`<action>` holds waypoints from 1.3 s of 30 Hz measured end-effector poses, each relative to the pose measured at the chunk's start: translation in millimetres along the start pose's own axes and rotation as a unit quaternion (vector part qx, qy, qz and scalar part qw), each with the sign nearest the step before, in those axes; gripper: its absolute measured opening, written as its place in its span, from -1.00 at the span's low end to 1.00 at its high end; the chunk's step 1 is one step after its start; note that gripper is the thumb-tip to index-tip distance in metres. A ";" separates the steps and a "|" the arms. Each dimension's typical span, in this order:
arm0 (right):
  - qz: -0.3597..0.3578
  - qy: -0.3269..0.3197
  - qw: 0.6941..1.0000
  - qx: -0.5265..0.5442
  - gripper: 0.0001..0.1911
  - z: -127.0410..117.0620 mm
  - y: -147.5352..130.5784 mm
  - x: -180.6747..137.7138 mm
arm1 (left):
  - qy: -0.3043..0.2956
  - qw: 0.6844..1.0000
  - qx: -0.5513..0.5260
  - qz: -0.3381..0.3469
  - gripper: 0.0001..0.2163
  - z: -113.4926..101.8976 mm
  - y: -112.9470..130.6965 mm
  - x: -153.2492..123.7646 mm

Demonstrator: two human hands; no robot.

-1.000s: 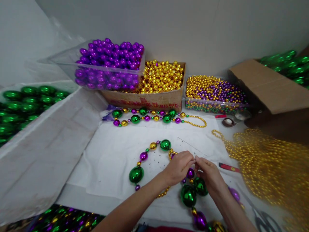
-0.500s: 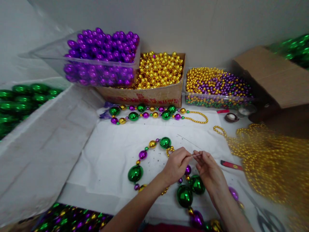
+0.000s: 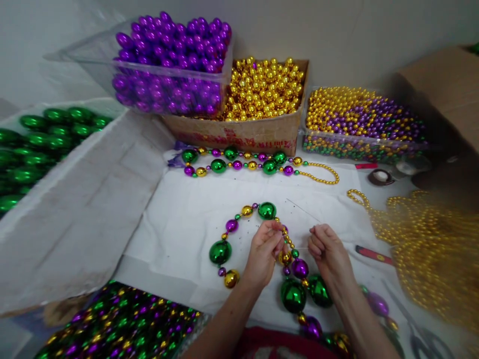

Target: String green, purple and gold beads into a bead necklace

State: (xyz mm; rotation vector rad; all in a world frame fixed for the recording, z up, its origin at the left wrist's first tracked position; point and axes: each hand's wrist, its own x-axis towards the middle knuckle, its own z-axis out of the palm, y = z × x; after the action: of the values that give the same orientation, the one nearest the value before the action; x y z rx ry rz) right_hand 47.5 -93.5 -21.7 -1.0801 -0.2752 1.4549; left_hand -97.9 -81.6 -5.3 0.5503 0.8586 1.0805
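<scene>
My left hand (image 3: pixel 265 252) is closed in a pinch beside a string of small gold beads (image 3: pixel 290 240). My right hand (image 3: pixel 329 247), its fingers curled together, is a short way to the right. Between the two hands runs a thin pale thread (image 3: pixel 302 248), gripped at both ends. A fine straight line, needle or thread, reaches up and left from near my right fingertips. Around my left hand curves a necklace of green, purple and gold beads; a large green bead (image 3: pixel 220 252) lies at its left. More big beads, including another green one (image 3: pixel 293 295), lie between my forearms.
A finished-looking bead necklace (image 3: pixel 218 166) lies behind. Purple beads (image 3: pixel 168 92) fill a clear bin, gold ones (image 3: pixel 265 89) a carton, and mixed small beads (image 3: pixel 359 117) another bin. At right are gold bead strands (image 3: pixel 430 249), a red cutter (image 3: pixel 374 254) and scissors (image 3: pixel 422 339).
My hands, whose fingertips met before, have drawn apart, with the thread stretched between them. More of the gold bead string shows beside my left hand. The whole view has shifted slightly.
</scene>
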 end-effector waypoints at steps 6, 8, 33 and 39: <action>-0.038 0.003 0.996 -0.075 -0.70 -1.4 -3.5 -3.4 | -0.002 0.999 0.026 -0.030 -0.90 1.2 -4.4 7.8; -0.046 -0.013 0.992 -0.113 -0.72 -0.3 -12.9 -6.4 | -0.017 0.997 0.051 -0.053 -0.92 4.0 -1.8 11.0; -0.273 0.021 0.801 -0.533 -0.89 -0.6 -32.9 -49.7 | -0.185 0.926 0.329 -0.001 -0.83 34.2 -0.5 27.1; -0.199 -0.024 0.827 -0.526 -0.93 2.0 -25.1 -34.4 | -0.174 0.903 0.390 0.043 -0.86 34.2 1.8 22.9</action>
State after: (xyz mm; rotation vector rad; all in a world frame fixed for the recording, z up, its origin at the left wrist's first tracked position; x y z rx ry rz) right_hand 56.4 -117.1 12.6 -1.7057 -1.3712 0.8899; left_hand -65.9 -59.3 8.0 1.4185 0.9350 0.6448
